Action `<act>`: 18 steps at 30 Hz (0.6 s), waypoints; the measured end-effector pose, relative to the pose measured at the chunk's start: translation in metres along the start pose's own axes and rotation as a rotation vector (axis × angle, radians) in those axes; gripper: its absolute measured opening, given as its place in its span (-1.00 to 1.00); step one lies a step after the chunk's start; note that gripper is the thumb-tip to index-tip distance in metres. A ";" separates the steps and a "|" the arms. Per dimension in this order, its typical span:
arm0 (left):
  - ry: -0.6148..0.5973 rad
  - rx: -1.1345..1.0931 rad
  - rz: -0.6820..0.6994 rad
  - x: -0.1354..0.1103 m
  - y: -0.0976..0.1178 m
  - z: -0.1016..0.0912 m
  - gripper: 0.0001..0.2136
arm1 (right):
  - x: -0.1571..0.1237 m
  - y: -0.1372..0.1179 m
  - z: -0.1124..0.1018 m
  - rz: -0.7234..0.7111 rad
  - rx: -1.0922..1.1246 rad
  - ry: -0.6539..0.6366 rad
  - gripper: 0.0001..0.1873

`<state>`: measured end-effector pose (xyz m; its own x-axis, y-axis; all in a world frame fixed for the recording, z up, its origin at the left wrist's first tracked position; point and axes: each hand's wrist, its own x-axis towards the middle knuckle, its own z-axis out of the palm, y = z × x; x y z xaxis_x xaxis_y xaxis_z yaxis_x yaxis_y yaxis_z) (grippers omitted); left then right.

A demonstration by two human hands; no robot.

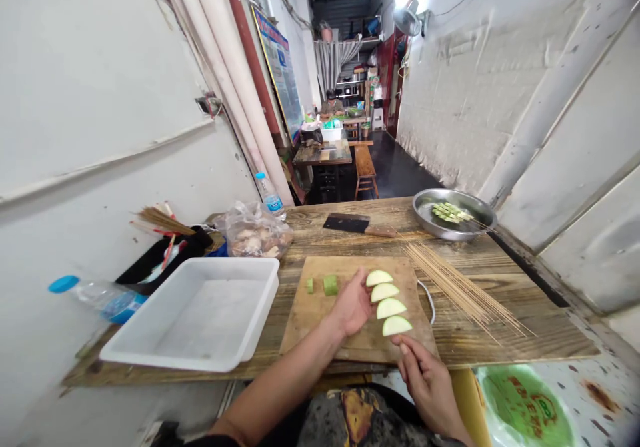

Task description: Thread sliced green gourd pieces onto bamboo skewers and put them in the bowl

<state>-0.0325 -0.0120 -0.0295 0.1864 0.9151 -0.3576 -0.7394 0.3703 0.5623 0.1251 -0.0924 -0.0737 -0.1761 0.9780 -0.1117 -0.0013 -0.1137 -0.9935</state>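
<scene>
Your left hand (353, 304) lies on the cutting board (320, 314) with its grip released, fingers stretched flat and their tips against the left edges of 4 pale green slices (391, 308). The slices sit in a row down the right half of the board, cut faces up, each just beside the next. Your right hand (430, 387) comes up from the near edge of the tabletop (500, 340). Its thumb and forefinger are drawn together right below the nearest slice, but you cannot tell whether that grip has closed on anything.

Further left on the board lie 2 small green pieces (331, 284), well apart from the slices. A loose bundle of bamboo skewers (460, 287) fans across the tabletop just right of the board. Beyond it a metal bowl (425, 202) holds green pieces on skewers. A cleaver (350, 223) lies flat behind the board. To your left a white plastic tray (240, 262) overhangs the tabletop's near edge, and a clear bag of mushrooms (255, 234) sits behind it beside an upright water bottle (270, 197).
</scene>
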 end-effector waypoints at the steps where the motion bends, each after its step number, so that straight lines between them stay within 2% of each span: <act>1: -0.011 -0.031 -0.022 0.000 0.001 -0.001 -0.69 | 0.001 -0.002 -0.002 0.064 0.127 -0.041 -0.64; 3: 0.004 -0.050 -0.018 -0.001 0.004 -0.004 -0.67 | 0.004 -0.006 -0.006 0.170 0.393 -0.158 -0.72; 6: 0.043 -0.012 0.029 -0.002 0.003 -0.011 -0.71 | 0.009 -0.012 -0.013 0.215 0.669 -0.284 -0.81; 10: 0.078 0.077 0.078 -0.005 -0.001 -0.020 -0.78 | 0.013 -0.011 -0.018 0.208 0.736 -0.303 -0.81; 12: 0.103 0.155 0.143 -0.009 -0.001 -0.027 -0.78 | 0.016 -0.008 -0.022 0.211 0.622 -0.272 -0.77; 14: 0.150 0.232 0.215 -0.015 0.001 -0.036 -0.75 | 0.022 -0.005 -0.031 0.191 0.408 -0.198 -0.71; 16: 0.220 0.269 0.253 -0.023 0.005 -0.050 -0.67 | 0.032 -0.007 -0.047 0.087 0.124 -0.084 -0.66; 18: 0.301 0.262 0.246 -0.031 0.010 -0.068 -0.59 | 0.046 -0.018 -0.071 -0.084 -0.205 0.028 -0.65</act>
<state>-0.0891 -0.0474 -0.0635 -0.1987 0.9083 -0.3682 -0.5425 0.2110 0.8131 0.1866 -0.0328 -0.0629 -0.1566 0.9873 -0.0264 0.1858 0.0032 -0.9826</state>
